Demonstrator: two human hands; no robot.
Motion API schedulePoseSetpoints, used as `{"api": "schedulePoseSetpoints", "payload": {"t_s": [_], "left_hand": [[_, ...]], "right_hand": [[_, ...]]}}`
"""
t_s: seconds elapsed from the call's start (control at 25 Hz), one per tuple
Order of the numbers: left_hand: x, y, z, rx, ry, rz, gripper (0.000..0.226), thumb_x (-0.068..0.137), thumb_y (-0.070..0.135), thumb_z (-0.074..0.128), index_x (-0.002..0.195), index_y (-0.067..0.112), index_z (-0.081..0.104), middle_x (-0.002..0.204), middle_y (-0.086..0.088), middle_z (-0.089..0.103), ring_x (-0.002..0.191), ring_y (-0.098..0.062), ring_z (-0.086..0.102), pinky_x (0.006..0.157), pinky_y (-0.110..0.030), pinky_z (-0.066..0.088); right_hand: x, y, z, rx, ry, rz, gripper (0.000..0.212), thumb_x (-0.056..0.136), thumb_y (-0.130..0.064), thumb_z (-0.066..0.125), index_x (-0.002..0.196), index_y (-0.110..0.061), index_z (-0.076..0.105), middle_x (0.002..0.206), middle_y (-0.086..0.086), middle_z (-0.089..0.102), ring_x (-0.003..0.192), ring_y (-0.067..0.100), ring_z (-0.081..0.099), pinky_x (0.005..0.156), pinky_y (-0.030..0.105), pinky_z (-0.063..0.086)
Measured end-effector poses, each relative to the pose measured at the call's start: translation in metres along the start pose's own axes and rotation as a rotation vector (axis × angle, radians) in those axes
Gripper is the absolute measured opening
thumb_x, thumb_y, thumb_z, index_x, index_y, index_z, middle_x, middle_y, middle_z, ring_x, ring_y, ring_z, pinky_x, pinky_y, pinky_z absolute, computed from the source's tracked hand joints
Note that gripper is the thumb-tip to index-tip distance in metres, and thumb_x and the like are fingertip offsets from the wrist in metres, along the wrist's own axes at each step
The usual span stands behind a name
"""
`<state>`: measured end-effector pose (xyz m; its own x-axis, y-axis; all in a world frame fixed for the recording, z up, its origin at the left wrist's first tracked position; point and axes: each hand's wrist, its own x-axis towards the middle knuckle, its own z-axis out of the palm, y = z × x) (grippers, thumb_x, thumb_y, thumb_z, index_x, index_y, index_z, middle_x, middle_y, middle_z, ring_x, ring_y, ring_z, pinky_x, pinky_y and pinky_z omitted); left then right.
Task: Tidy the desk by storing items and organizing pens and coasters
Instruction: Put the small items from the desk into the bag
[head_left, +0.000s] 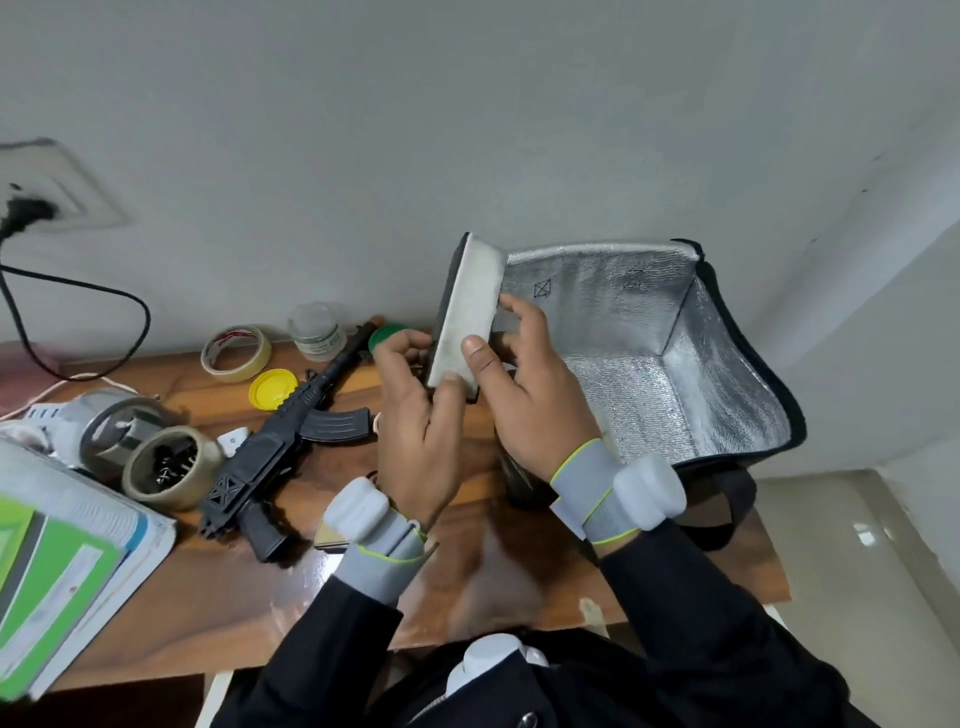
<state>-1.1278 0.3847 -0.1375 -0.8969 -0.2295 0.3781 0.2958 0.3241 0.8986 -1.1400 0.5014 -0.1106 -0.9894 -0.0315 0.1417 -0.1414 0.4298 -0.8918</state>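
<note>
**Desk lot, as seen by a bystander**

1. Board eraser (467, 312): dark back, white felt face. It is held clear of the wooden desk (208, 613), nearly upright, with its top leaning toward 1 o'clock. The top end sits against the left rim of the bag.
2. Left hand (415, 415): fingers curled round the eraser's lower end and left edge, gripping it.
3. Right hand (530, 384): thumb laid on the felt face, fingers behind the right edge, pinching the eraser.
4. Insulated bag (727, 364): black shell, silver foil lining, mouth wide open. It stands at 2 o'clock on the desk, just right of the hands.
5. Toy rifle (291, 431): black, lying flat at 9 o'clock of the hands, muzzle toward 1 o'clock.
6. Yellow lid (272, 387): just beside the rifle's barrel, on its 10 o'clock side.
7. Masking tape roll (236, 353): at 11 o'clock, near the wall.
8. Clear jar (317, 332): at 12 o'clock from the yellow lid, by the wall.
9. Brown tape roll (171, 467): at 9 o'clock, with black binder clips inside its core.
10. Stacked books (67, 545): at 8 o'clock, overhanging the desk edge.
</note>
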Motion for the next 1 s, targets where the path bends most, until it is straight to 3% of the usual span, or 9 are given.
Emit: {"api": "schedulePoseSetpoints", "payload": {"t_s": [0.16,0.24,0.36,0.48,0.56,0.68,0.76,0.84,1.0], "left_hand": [[0.013,0.015,0.013,0.031,-0.241,0.126,0.031,0.090,0.034,0.054,0.116,0.026,0.039,0.107,0.012,0.052,0.096,-0.011,0.058,0.082,-0.033,0.050],[0.027,0.024,0.025,0.078,-0.438,0.156,0.037,0.088,0.036,0.055,0.119,0.022,0.041,0.107,0.011,0.058,0.096,-0.013,0.061,0.082,-0.033,0.049],[0.051,0.024,0.040,0.415,-0.653,0.317,0.036,0.088,0.030,0.054,0.121,0.020,0.046,0.109,0.006,0.063,0.099,-0.018,0.061,0.081,-0.032,0.047],[0.062,0.016,0.067,0.796,-0.903,0.341,0.032,0.090,0.027,0.053,0.123,0.026,0.051,0.112,0.005,0.065,0.102,-0.021,0.063,0.084,-0.034,0.049],[0.060,0.003,0.086,1.053,-1.070,0.308,0.039,0.087,0.035,0.059,0.125,0.027,0.052,0.119,0.002,0.065,0.108,-0.025,0.061,0.085,-0.032,0.049],[0.044,-0.023,0.104,1.204,-1.235,0.251,0.060,0.076,0.058,0.067,0.120,0.021,0.051,0.118,-0.003,0.063,0.106,-0.026,0.062,0.076,-0.029,0.043],[0.031,-0.039,0.112,1.259,-1.261,0.209,0.067,0.077,0.063,0.065,0.125,0.021,0.046,0.124,-0.005,0.058,0.110,-0.028,0.060,0.076,-0.028,0.037],[0.026,-0.047,0.119,1.257,-1.196,0.187,0.058,0.084,0.052,0.061,0.128,0.017,0.045,0.124,-0.008,0.057,0.108,-0.032,0.060,0.077,-0.034,0.044],[0.040,-0.038,0.111,0.973,-1.079,0.093,0.035,0.092,0.034,0.057,0.120,0.015,0.051,0.115,-0.006,0.062,0.101,-0.029,0.062,0.079,-0.034,0.048]], "right_hand": [[0.008,0.007,-0.023,0.212,0.068,0.085,0.067,0.086,-0.040,0.058,0.143,-0.032,0.024,0.111,0.004,0.065,0.094,0.027,0.066,0.088,0.052,0.051],[0.014,0.021,-0.047,0.197,0.153,0.130,0.070,0.083,-0.040,0.060,0.143,-0.032,0.023,0.109,0.002,0.064,0.091,0.023,0.066,0.087,0.049,0.052],[0.022,0.045,-0.074,-0.090,0.163,0.145,0.071,0.083,-0.043,0.058,0.143,-0.036,0.020,0.120,0.000,0.058,0.094,0.022,0.061,0.084,0.035,0.046],[0.025,0.079,-0.089,-0.480,0.058,0.259,0.065,0.088,-0.039,0.057,0.143,-0.030,0.023,0.135,0.009,0.047,0.108,0.033,0.057,0.080,0.034,0.039],[0.019,0.101,-0.087,-0.663,-0.049,0.376,0.060,0.089,-0.037,0.054,0.141,-0.027,0.026,0.133,0.012,0.045,0.108,0.038,0.057,0.074,0.036,0.036],[0.001,0.125,-0.076,-0.730,-0.121,0.492,0.053,0.090,-0.035,0.050,0.138,-0.027,0.030,0.131,0.010,0.045,0.108,0.036,0.056,0.070,0.035,0.037],[-0.005,0.134,-0.071,-0.696,-0.076,0.527,0.050,0.090,-0.034,0.049,0.136,-0.027,0.033,0.132,0.009,0.045,0.110,0.036,0.056,0.071,0.035,0.036],[-0.005,0.138,-0.070,-0.702,-0.069,0.538,0.050,0.090,-0.034,0.049,0.137,-0.026,0.034,0.133,0.009,0.045,0.112,0.036,0.055,0.072,0.037,0.037],[-0.006,0.133,-0.071,-0.681,-0.076,0.540,0.054,0.090,-0.038,0.050,0.140,-0.025,0.033,0.136,0.008,0.044,0.119,0.035,0.050,0.085,0.041,0.043]]}}
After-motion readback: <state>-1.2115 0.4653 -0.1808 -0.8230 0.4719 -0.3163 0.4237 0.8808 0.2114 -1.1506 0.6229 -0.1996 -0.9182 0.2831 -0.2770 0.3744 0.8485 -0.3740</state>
